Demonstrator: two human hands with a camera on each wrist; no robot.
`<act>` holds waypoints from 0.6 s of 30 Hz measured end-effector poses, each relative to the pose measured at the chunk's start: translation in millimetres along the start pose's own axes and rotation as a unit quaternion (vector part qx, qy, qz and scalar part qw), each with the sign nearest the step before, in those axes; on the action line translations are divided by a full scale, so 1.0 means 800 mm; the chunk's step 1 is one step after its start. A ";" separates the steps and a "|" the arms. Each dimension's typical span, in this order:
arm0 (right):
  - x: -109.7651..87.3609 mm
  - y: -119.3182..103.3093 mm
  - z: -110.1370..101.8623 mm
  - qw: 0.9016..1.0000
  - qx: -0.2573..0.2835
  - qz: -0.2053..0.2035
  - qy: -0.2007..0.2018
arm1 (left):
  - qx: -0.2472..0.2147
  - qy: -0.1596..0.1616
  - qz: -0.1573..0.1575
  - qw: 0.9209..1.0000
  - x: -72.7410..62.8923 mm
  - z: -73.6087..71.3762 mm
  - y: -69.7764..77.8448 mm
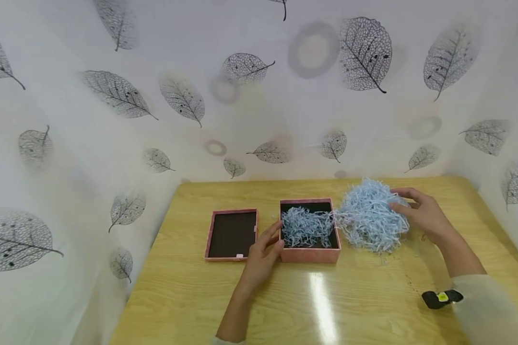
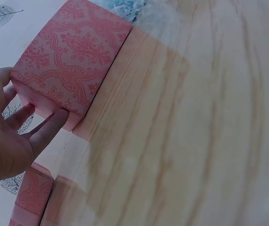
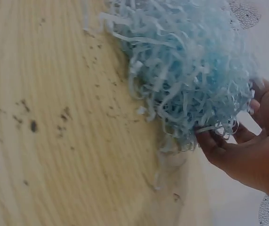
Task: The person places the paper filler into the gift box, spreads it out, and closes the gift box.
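A pink patterned box [image 1: 310, 255] stands without its lid on the table, with pale blue shredded paper [image 1: 306, 227] inside. My left hand [image 1: 261, 258] is at its left side; in the left wrist view the outstretched fingers [image 2: 49, 129] touch the end wall near a corner. Right of the box lies a larger heap of the same shredded paper [image 1: 371, 218], a few strips trailing over the box's rim. My right hand [image 1: 425, 215] holds the heap's right edge between thumb and fingers, some fingertips hidden among the strips in the right wrist view.
The box's shallow lid [image 1: 233, 235], dark inside, lies hollow side up left of the box. A black and yellow band [image 1: 442, 298] is at the right sleeve. Small scraps and dark specks [image 3: 33, 125] dot the wooden table. A leaf-patterned cloth [image 1: 259, 105] rises behind.
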State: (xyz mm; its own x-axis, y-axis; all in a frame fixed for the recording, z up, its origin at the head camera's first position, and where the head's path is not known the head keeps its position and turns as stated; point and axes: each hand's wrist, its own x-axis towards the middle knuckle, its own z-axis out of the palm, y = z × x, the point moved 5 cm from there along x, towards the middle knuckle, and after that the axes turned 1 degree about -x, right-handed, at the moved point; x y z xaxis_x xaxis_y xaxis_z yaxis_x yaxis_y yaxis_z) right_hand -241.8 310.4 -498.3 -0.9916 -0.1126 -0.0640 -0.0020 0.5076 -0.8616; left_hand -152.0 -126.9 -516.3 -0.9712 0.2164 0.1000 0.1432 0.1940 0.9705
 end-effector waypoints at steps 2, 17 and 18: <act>-0.001 0.004 0.003 1.000 -0.002 0.007 0.020 | -0.001 0.001 -0.002 1.000 -0.001 0.001 -0.001; -0.012 -0.072 -0.039 0.982 0.052 -0.064 0.169 | 0.001 0.002 0.008 1.000 0.000 0.000 -0.001; -0.012 -0.079 -0.043 0.980 0.054 -0.073 0.179 | 0.002 0.002 0.009 1.000 0.000 0.000 -0.001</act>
State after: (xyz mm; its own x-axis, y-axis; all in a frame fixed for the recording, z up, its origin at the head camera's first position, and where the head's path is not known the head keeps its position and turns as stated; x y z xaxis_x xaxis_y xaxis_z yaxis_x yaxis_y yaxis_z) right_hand -236.4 308.7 -425.6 -0.9637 0.1390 0.2282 -0.1528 0.4136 -0.8975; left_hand -152.2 -127.2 -517.0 -0.9693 0.2157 0.1177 0.1607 0.1940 0.9678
